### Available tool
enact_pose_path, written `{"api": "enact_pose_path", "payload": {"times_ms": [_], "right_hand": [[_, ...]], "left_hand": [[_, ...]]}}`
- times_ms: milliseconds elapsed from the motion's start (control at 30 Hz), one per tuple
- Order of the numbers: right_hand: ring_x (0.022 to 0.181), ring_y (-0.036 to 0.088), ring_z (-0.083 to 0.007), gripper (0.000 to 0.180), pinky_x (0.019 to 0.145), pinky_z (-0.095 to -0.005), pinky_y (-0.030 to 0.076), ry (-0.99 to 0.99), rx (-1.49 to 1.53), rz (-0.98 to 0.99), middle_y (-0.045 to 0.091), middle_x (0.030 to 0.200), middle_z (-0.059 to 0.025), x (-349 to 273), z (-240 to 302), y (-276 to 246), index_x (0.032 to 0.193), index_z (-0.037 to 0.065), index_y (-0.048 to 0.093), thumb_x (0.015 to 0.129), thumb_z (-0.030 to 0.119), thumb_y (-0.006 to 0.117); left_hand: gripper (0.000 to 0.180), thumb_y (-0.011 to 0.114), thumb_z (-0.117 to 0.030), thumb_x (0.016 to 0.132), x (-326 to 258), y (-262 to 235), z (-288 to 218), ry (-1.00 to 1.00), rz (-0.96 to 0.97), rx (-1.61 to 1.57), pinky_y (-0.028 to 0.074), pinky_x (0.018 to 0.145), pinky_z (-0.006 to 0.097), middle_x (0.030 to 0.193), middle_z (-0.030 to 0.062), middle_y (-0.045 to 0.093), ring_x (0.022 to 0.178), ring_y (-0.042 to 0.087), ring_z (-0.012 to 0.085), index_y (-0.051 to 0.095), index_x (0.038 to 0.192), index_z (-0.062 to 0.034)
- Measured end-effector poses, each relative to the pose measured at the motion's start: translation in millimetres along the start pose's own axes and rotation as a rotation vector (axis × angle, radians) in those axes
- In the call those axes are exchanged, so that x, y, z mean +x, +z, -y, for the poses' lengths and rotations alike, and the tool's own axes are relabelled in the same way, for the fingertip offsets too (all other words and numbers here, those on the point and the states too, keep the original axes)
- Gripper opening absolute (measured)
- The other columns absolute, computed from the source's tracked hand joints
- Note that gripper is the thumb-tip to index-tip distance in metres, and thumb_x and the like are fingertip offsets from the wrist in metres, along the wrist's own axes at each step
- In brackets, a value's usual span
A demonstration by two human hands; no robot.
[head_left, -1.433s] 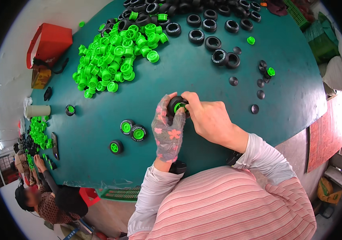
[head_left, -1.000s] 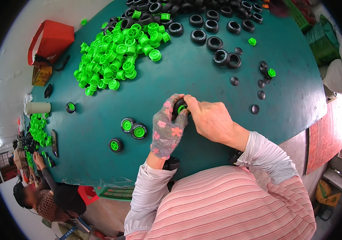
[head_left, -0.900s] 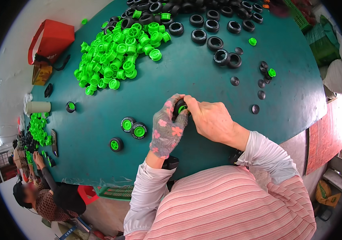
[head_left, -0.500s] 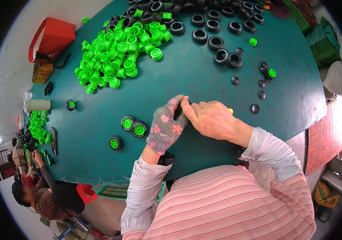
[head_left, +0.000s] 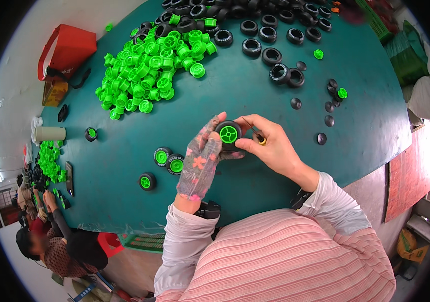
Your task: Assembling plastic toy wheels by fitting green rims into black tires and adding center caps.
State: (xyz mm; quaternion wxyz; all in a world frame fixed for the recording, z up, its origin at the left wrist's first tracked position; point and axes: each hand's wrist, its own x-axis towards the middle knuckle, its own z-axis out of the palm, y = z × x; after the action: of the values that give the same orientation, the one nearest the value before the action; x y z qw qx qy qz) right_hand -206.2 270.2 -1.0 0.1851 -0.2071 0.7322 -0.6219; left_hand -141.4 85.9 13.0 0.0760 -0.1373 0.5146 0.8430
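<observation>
My left hand [head_left: 201, 162], in a patterned fingerless glove, holds a small toy wheel [head_left: 228, 133]: a black tyre around a bright green hub, face up. My right hand [head_left: 270, 146] pinches the wheel's right side and also grips a thin tool with a yellow end [head_left: 261, 141]. Both hands hover over the teal table [head_left: 255, 80]. Three finished wheels [head_left: 168, 161] lie just left of my left hand.
A heap of green hubs [head_left: 149, 75] fills the upper left. Black tyres [head_left: 265, 35] spread along the far edge. Small black caps [head_left: 325, 108] lie to the right. A red bag [head_left: 66, 48] and a pale cylinder [head_left: 49, 133] sit left. Another person [head_left: 54, 236] works lower left.
The hands have lifted and turned the wheel, so its green hub now faces up; before, my right hand covered it while pressing on it. The view shifted slightly.
</observation>
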Motion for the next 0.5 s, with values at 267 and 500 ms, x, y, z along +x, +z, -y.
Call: {"api": "enact_pose_path", "payload": {"times_ms": [267,500], "right_hand": [[0.072,0.053,-0.0044,0.036,0.051,-0.0208,0.04,0.227,0.331,0.038,0.065,0.109,-0.0014,-3.3,18.3,1.0,0.127,0.005,0.06,0.095,0.016,0.07],[0.073,0.055,-0.0039,0.034,0.05,-0.0206,0.04,0.295,0.483,0.083,0.066,0.11,-0.0025,-4.2,14.3,-6.6,0.126,0.004,0.061,0.096,0.016,0.068]], "left_hand": [[0.071,0.07,-0.041,0.095,-9.3,1.9,4.8,0.084,-0.031,0.068,0.064,0.08,0.036,0.129,0.0142,0.062,0.109,0.068,0.0251,0.044,0.148,-0.0006],[0.069,0.079,-0.025,0.09,-13.5,11.0,11.2,0.247,0.001,0.159,0.06,0.091,0.035,0.14,0.0169,0.058,0.117,0.063,0.0239,0.047,0.147,-0.0016]]}}
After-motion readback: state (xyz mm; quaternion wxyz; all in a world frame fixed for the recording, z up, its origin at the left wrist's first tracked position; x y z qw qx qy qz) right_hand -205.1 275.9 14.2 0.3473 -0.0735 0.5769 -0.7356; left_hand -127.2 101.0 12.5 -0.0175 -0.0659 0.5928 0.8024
